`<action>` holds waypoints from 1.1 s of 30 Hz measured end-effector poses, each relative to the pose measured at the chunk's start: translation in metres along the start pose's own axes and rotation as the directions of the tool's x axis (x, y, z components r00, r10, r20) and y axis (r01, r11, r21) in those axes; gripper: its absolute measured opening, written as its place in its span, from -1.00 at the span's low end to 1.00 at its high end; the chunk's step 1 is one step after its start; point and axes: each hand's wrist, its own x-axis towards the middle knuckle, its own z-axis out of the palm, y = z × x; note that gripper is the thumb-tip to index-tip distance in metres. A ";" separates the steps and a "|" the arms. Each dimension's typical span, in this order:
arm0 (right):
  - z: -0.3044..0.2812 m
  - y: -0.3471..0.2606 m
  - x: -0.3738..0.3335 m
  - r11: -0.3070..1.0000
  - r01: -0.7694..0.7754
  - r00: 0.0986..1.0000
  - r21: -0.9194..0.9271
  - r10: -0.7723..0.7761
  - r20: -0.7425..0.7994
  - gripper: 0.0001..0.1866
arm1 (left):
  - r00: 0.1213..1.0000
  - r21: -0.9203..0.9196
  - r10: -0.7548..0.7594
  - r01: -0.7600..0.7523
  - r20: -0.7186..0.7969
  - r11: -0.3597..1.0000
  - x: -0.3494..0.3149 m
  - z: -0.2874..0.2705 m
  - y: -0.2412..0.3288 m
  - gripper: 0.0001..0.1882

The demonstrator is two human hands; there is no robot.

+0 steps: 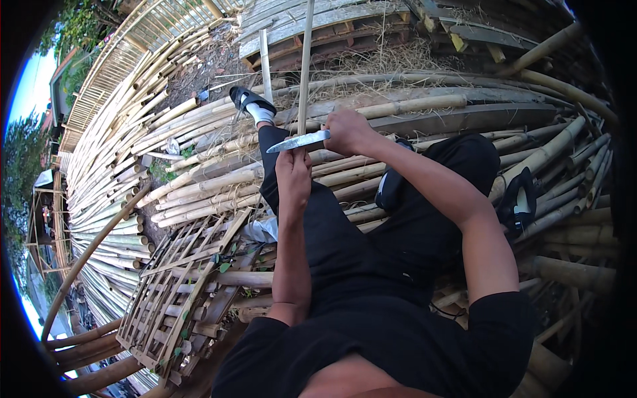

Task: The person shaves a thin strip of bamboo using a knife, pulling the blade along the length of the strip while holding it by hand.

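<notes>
Ok so the left hand (292, 174) is curled snugly round the near end of a long pale strip (306, 73), which looks like bamboo and runs straight out ahead of both hands. The right hand (346, 131) is a closed fist just to the right and a bit farther out, wrapped round what must be the knife's handle. The knife (300, 141) points left, its blade crossing the strip right above the left fingers. Can't tell if the edge is biting.

My take: that gap is tight, so I'd slide the left grip nearer the body or keep the thumb well tucked. Lock the wrist, hold a shallow angle, go for light strokes, and aim them clear of the outstretched foot (254, 103) beyond the left hand. I'd also steady the far end, since a strip that long could whip.
</notes>
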 end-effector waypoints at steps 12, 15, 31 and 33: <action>-0.092 0.091 0.027 0.815 -0.382 0.794 0.436 0.531 -0.296 -0.62 | 0.975 -0.020 -0.199 0.202 0.102 0.979 -0.060 -0.029 0.001 -0.73; -0.078 0.069 0.016 0.856 -0.338 0.860 0.391 0.450 -0.242 -0.61 | 0.983 0.012 -0.152 0.151 0.104 0.988 -0.048 -0.040 -0.004 -0.72; -0.009 -0.014 -0.023 0.994 0.044 0.999 0.098 -0.041 -0.034 -0.73 | 0.996 0.059 0.084 -0.087 0.037 0.995 -0.018 -0.008 0.010 -0.71; -0.006 -0.012 -0.024 0.992 0.057 0.996 0.111 -0.049 -0.074 -0.74 | 0.997 -0.002 0.017 -0.017 0.079 1.000 -0.019 -0.008 0.014 -0.70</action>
